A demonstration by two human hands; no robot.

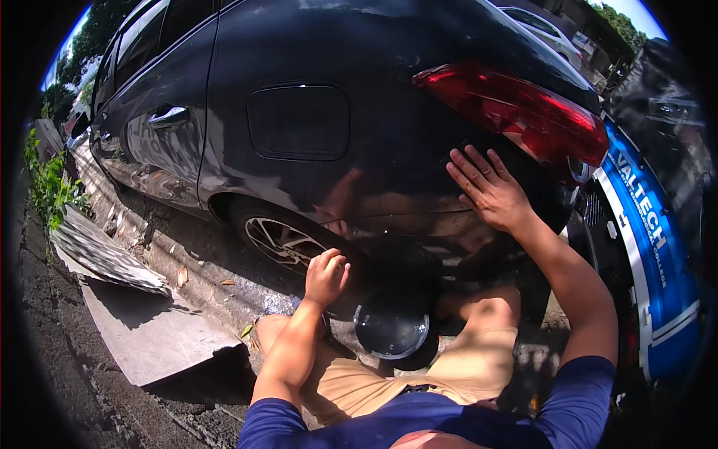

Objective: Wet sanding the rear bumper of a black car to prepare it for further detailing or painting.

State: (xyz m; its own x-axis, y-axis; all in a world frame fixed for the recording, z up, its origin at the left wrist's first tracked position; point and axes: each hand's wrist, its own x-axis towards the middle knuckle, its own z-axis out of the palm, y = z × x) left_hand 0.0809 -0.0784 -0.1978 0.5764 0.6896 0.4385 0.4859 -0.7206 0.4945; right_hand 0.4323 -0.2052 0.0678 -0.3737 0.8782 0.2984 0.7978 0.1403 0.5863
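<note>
A dark, glossy car (396, 90) fills the space before me. Against its rear side panel, just below the red tail light (516, 112), my right hand (493, 191) lies flat with its fingers stretched out. Beside the rear wheel (284, 241), my left hand (327, 275) is raised with its fingers curled in. Whatever it may hold is hidden from sight. Between my knees stands a dark round bucket (392, 329) with what looks like water in it. Faint reflections of my arms show in the paintwork.
Flat boards (149, 329) lie on the rough ground at the left, next to a green plant (46, 183). A blue and white printed sheet (651, 232) stands close on the right, behind the car. Another car (542, 31) is farther back.
</note>
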